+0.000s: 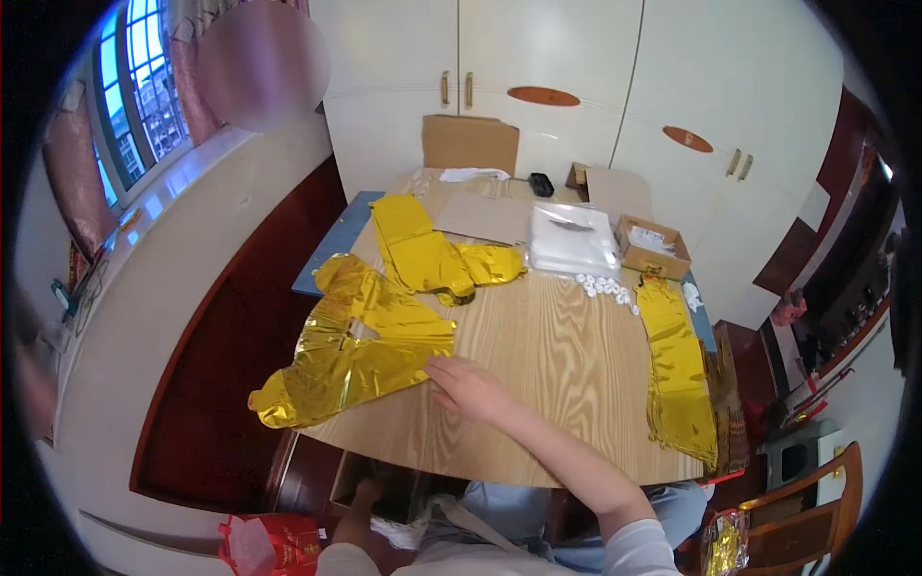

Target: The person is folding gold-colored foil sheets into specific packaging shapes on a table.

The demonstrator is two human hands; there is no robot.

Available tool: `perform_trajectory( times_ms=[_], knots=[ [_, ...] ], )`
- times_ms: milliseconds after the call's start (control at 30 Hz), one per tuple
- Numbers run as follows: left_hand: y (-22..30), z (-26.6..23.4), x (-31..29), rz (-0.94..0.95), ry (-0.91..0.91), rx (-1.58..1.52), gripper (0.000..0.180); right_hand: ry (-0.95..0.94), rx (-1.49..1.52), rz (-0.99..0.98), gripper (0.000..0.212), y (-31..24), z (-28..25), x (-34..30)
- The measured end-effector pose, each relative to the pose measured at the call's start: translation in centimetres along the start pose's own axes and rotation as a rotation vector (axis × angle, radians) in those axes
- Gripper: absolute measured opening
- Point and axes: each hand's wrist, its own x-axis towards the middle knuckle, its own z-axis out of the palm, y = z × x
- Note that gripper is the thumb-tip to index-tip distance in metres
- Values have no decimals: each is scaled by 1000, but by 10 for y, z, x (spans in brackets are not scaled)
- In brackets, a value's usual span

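A crumpled gold foil balloon (360,360), flat and uninflated, lies at the near left corner of a wooden table (547,365). Its long axis runs diagonally, from a tail that hangs over the left edge near the person up toward the middle of the table's left side. The person's right hand (468,389) reaches across the near edge and rests on the wood, its fingertips touching the balloon's right-hand end. The foil therefore lies to the left of those fingers. The fingers look loosely spread and flat, not pinching anything.

The left hand (368,494) is down below the near edge, at a cardboard box (384,490) under the table; whether its fingers are apart or together cannot be told. The right hand is much the nearer of the two to the balloon.

Farther out, a second gold foil piece (432,254) lies just beyond the first, toward the far left. A long gold foil strip (677,370) runs along the right edge. Between them, near the far side, sit a clear plastic bag (573,240), a scatter of small white pieces (607,286) and a small open carton (653,247).
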Motion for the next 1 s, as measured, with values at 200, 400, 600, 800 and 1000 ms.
perform_trajectory(
  times_ms=[200,400,600,800,1000],
  knots=[
    [23,-11,2,159,-75,-441,36,-299,-324,-149,40,34,6,37],
    [-34,-23,-21,599,-63,-372,35,-531,-301,-180,21,3,-2,78],
    [132,-267,-127,414,-888,-753,30,-475,-262,-74,12,25,-8,67],
    [179,-430,-177,655,218,-604,30,-548,-189,38,13,13,-32,86],
    [202,-438,-83,577,616,-157,34,-468,-209,31,15,16,-32,91]
  ],
)
